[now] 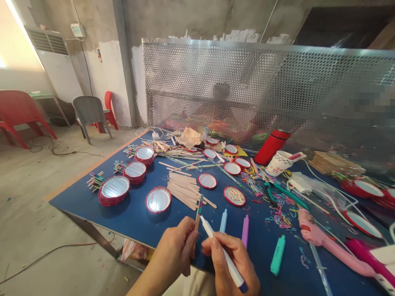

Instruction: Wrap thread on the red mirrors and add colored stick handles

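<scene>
1. Through the head camera I see the left hand (182,246) at the near edge of the tabletop (123,220); its fingers are closed on a thin wooden stick (198,222), which stands nearly upright with green and purplish colour on its far end.
2. I see the right hand (231,259) just beside it, gripping a white marker (224,253) like a pen; the marker's dark blue end points near and right, and its tip is right at the lower border of the stick's coloured part; I cannot tell whether the two touch.
3. Beyond the hands I have a spread of plain wooden sticks (183,190); to its left lies a red-rimmed disc (158,200), and to its right another disc (234,196) carries short pale pieces.
4. Farther left I count three red-edged stacks (114,190) in a row, with coloured sticks poking out at their left sides.
5. Near the right hand I see a light blue marker (223,222), a purple marker (245,231) and a teal marker (278,255); a pink glue gun (335,248) lies farther right.
6. At the far right I see a red bottle (272,148) tilted in view, beside a patterned cup (277,165); a perforated metal panel (191,82) stands behind them.
</scene>
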{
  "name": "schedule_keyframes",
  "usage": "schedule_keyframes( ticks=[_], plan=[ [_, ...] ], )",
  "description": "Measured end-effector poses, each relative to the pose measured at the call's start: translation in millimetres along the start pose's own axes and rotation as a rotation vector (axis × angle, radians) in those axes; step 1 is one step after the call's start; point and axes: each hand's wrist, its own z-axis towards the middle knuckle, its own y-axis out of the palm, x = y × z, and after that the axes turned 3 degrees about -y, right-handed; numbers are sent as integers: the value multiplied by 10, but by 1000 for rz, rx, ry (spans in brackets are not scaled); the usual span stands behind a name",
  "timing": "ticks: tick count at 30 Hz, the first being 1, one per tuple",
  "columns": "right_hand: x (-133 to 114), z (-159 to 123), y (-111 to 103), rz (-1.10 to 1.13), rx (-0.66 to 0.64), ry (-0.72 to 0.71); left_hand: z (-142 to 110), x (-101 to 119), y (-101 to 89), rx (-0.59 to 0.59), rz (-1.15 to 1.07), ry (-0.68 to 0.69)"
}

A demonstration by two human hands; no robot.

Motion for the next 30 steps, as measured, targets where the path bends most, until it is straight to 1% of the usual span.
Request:
schedule_keyframes(
  ticks=[5, 8, 14, 17, 21, 26, 30],
  plan=[
    [48, 5, -19, -69, -41, -34, 9, -21, 3, 14, 11, 22],
    [19, 19, -24, -79, -65, -37, 11, -20, 6, 11, -8, 16],
    [-35, 15, -5, -4, -28, 9, 1, -2, 0, 8, -28, 8],
    [3, 4, -13, -35, -53, 26, 0, 6, -6, 7, -20, 15],
    [13, 8, -30, -54, -77, 26, 0, 1, -3, 4, -20, 11],
    [-25, 16, -19, -19, -42, 31, 5, 7, -3, 1, -21, 3],
    [0, 20, -12, -46, -49, 7, 10, 3, -2, 28, -25, 21]
  ],
)
